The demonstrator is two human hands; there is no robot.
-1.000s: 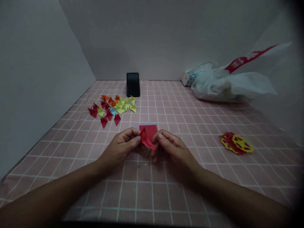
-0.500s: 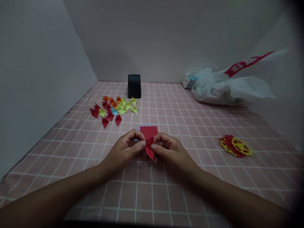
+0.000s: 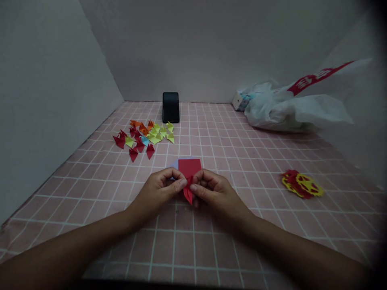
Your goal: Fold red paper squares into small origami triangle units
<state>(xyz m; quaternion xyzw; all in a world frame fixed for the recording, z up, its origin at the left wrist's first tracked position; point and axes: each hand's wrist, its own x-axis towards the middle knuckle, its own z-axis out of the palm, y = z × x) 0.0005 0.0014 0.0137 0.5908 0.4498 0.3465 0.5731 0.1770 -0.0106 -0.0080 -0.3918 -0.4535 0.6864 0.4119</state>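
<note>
Between my two hands is a folded piece of red paper point(image 3: 188, 195), its narrow point directed down toward me. My left hand point(image 3: 166, 186) is closed, thumb and forefinger pinching the paper's left side. On the other side my right hand point(image 3: 213, 189) is closed too, its thumb pressing the paper against the curled fingers. Just beyond the fingertips lies a flat red paper square point(image 3: 189, 166), with a pale lilac sheet point(image 3: 174, 164) showing from under its left and top edges. Fingers hide part of the folded piece.
Small folded paper cranes point(image 3: 139, 144) in red, orange, yellow and blue cluster at the back left. Behind them a black phone point(image 3: 171, 107) stands propped. Red and yellow cut-out shapes point(image 3: 302, 184) lie right. A white plastic bag point(image 3: 281, 112) and a patterned box point(image 3: 240, 101) are back right.
The folded red paper's tip has swung slightly left, and my right fingers have shifted a little left with it. Both hands keep their pinch. The whole view has shifted slightly.
</note>
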